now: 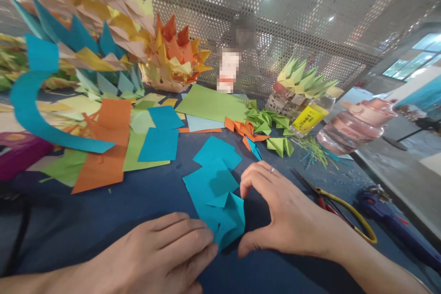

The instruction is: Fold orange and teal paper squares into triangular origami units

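Observation:
A partly folded sheet of blue paper (230, 217) lies in front of me, its upper edge raised in a small peak. My left hand (161, 250) is at its lower left, fingers pressed together and fingertips on the paper's edge; the thumb is mostly hidden. Curved around the right side is my right hand (280, 209), with thumb and fingers apart and nothing between them. Its bent fingertips come close to the paper's right edge. Just beyond, flat blue squares (210, 179) overlap, the nearest partly under the folded sheet.
Scissors (339, 211) and a blue glue gun (396, 220) lie at right. Behind are folded orange pieces (243, 128), green pieces (267, 121), a yellow-labelled bottle (312, 115) and a pink jug (358, 124). Left are orange paper (106, 147), a curled blue strip (31, 110) and large paper models (86, 23).

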Demonstrator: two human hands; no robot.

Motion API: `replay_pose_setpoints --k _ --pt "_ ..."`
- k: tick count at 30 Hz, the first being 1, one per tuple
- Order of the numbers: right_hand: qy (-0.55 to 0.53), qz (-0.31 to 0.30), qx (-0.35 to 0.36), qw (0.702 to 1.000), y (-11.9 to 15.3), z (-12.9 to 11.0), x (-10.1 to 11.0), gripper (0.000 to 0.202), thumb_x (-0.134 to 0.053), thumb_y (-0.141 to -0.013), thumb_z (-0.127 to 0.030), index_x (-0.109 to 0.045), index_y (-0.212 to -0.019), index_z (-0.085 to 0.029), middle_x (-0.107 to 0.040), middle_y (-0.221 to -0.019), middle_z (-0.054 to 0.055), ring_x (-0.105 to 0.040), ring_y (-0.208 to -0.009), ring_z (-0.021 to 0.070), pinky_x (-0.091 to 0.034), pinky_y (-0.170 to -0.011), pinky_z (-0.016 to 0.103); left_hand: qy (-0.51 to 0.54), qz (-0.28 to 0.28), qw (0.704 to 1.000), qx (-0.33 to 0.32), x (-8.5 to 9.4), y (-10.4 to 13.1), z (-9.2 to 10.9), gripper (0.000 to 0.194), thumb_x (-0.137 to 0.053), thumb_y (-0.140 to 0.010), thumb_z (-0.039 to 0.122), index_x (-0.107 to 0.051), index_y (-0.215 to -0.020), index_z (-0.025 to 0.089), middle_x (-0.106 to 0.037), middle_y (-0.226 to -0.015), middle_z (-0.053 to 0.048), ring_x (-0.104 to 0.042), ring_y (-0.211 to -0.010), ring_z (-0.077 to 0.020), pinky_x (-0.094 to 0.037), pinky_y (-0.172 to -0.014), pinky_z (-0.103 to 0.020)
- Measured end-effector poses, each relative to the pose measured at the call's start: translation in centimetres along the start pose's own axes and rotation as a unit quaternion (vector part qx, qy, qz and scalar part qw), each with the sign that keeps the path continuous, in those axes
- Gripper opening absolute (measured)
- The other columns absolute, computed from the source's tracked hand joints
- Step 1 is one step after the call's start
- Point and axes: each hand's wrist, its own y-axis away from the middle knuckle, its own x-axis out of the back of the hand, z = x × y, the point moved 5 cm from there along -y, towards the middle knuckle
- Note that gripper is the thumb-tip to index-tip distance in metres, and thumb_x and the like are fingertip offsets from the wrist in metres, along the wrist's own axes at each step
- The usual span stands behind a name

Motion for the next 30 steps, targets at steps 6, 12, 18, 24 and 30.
replay_pose_setpoints --k 6,12,18,24,30 --pt "0.032 -0.039 0.022 0.998 0.3 -0.2 -0.4 0.043 -0.08 -0.071 -0.053 -0.06 -0.089 -0.019 -0.062 -0.09 -0.001 -0.054 -0.093 0.0186 -0.038 -0.086 0.035 0.0 0.007 1.0 -0.001 0.1 -0.4 0.0 0.038 -0.032 -0.105 0.029 -0.068 -0.101 0.022 -0.072 -0.094 0.005 -0.064 -0.079 -0.0107 -0.045 -0.08 -0.026" --pt "0.005 -0.037 0.132 0.991 0.5 -1.1 -0.9 0.017 -0.071 -0.088 -0.032 -0.068 -0.095 -0.017 -0.068 -0.097 0.003 -0.055 -0.098 0.0177 -0.039 -0.087 0.034 -0.005 0.01 1.0 0.003 -0.1 0.0 0.1 0.037 -0.033 -0.105 0.03 -0.068 -0.101 0.022 -0.071 -0.095 0.006 -0.064 -0.082 -0.0105 -0.044 -0.083 -0.026" --pt "-0.01 0.003 0.187 0.982 0.5 -1.1 -1.2 0.01 -0.065 -0.092 -0.024 -0.072 -0.089 -0.016 -0.07 -0.09 0.002 -0.059 -0.091 0.0157 -0.042 -0.086 0.034 -0.004 0.004 1.0 0.008 0.0 0.0 0.2 0.036 -0.033 -0.105 0.028 -0.068 -0.101 0.022 -0.072 -0.095 0.005 -0.064 -0.079 -0.0113 -0.045 -0.081 -0.026" --pt "-0.075 -0.008 0.152 0.986 0.1 -0.8 -1.6 0.015 -0.06 -0.094 -0.021 -0.067 -0.082 -0.015 -0.068 -0.087 0.004 -0.06 -0.086 0.0143 -0.044 -0.085 0.033 0.001 0.004 1.0 0.007 0.1 -0.2 0.1 0.034 -0.035 -0.104 0.028 -0.069 -0.099 0.022 -0.073 -0.096 0.005 -0.065 -0.08 -0.0112 -0.046 -0.08 -0.027" --pt "-0.052 -0.015 0.152 0.987 0.2 -1.2 -1.7 0.016 -0.055 -0.094 -0.014 -0.062 -0.081 -0.013 -0.065 -0.086 0.004 -0.057 -0.083 0.0151 -0.042 -0.082 0.034 -0.023 -0.013 0.999 -0.041 0.7 -0.4 0.1 0.035 -0.035 -0.106 0.029 -0.069 -0.106 0.021 -0.071 -0.116 0.009 -0.065 -0.096 -0.0097 -0.043 -0.088 -0.025"
